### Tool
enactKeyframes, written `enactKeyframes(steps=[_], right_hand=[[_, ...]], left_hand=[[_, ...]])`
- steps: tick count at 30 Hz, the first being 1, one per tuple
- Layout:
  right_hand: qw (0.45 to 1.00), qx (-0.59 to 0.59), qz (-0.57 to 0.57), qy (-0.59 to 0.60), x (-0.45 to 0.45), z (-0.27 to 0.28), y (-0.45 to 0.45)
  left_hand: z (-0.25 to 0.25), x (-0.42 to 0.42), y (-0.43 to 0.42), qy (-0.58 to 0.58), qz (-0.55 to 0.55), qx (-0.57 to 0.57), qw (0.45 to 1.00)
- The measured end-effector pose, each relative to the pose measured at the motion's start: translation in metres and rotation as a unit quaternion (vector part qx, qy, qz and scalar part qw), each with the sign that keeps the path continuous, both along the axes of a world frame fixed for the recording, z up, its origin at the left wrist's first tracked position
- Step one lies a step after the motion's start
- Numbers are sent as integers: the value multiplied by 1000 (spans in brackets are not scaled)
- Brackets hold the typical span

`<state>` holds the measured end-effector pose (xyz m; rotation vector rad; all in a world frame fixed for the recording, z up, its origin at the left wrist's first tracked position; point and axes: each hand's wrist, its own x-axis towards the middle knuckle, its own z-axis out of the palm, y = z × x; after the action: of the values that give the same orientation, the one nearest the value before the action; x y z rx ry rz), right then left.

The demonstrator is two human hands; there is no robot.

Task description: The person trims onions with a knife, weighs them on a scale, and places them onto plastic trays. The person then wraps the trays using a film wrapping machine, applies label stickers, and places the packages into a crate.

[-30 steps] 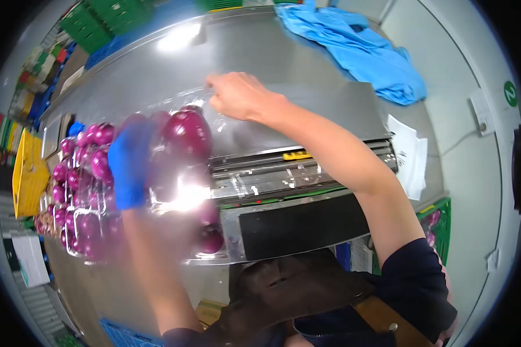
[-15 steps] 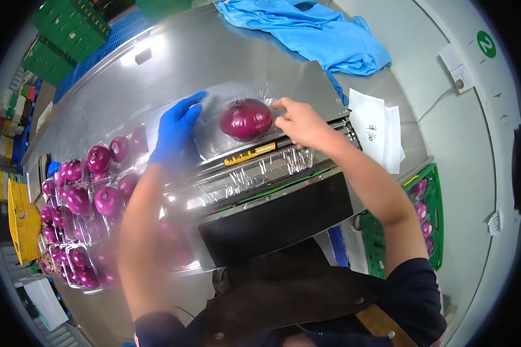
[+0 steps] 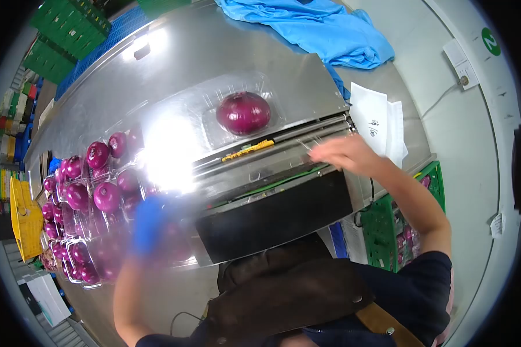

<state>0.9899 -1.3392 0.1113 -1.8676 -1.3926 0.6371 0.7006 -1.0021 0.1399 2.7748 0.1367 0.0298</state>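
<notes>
A red onion (image 3: pixel 243 113) sits in a clear plastic tray (image 3: pixel 213 130) on the steel worktop, in front of a film wrapping machine (image 3: pixel 275 215). My right hand (image 3: pixel 348 155) is bare, over the right part of the machine, its fingers pressed together on a wisp of clear plastic film (image 3: pixel 307 146). My left hand (image 3: pixel 149 226), in a blue glove, is low at the machine's left, near packed onions. Motion smears its fingers. A yellow label strip (image 3: pixel 248 150) lies creased along the machine, below the tray.
Several onions in clear trays (image 3: pixel 107 198) crowd the left side. A blue plastic garment (image 3: pixel 330 37) and papers (image 3: pixel 376 121) lie at the back right. Green crates (image 3: pixel 382 231) with onions stand at lower right. A yellow crate (image 3: pixel 24 222) stands far left.
Both hands have left the onion's sides and come down toward me, the left one farther. The yellow label strip looks creased now. The onion in its tray stays nearly in place.
</notes>
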Motion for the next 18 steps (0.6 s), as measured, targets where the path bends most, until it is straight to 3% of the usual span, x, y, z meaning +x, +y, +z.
enactKeyframes(steps=[1, 2, 3, 4, 5, 6, 8, 9, 10, 11, 12, 13, 15, 17, 18], right_hand=[[993, -43, -52, 92, -8, 23, -11], [998, 15, -31, 54, -13, 40, -17], [997, 74, -11, 14, -14, 58, -19], [984, 165, -57, 22, -12, 77, -14], [961, 253, -104, 32, -11, 92, -7], [940, 287, -145, -114, -3, 103, 3], [883, 381, -208, -179, 18, 111, 54], [859, 445, -234, -94, 27, 107, 95], [879, 375, -235, -178, 50, 88, 121], [888, 301, -232, -260, 70, 60, 142], [929, 182, -210, -243, 80, 31, 157], [955, 60, -185, -223, 86, 7, 165], [973, -103, -116, -171, 81, -18, 160], [986, -72, -143, 36, 57, 7, 149], [976, -57, -156, 141, 41, 26, 140]], left_hand=[[0, -22, 1, -57, 10, -74, 996], [-3, -51, 6, 5, 79, -77, 994], [16, -49, 1, -109, 92, -257, 956], [44, -48, -5, -217, 99, -426, 873], [66, -48, 8, -258, 134, -321, 901], [80, -46, 32, -294, 166, -212, 917], [80, 31, 46, -401, 147, -269, 863], [80, 70, 54, -452, 131, -291, 833], [74, 115, 47, -440, 163, -344, 813], [31, 140, 60, -404, 160, -322, 841], [-36, 162, 73, -366, 157, -300, 867], [-70, 171, 78, -328, 154, -277, 890], [-72, 149, 62, -119, 146, -127, 974], [-55, 137, 48, -80, 225, -294, 925], [-3, 131, 22, 27, 309, -443, 841]])
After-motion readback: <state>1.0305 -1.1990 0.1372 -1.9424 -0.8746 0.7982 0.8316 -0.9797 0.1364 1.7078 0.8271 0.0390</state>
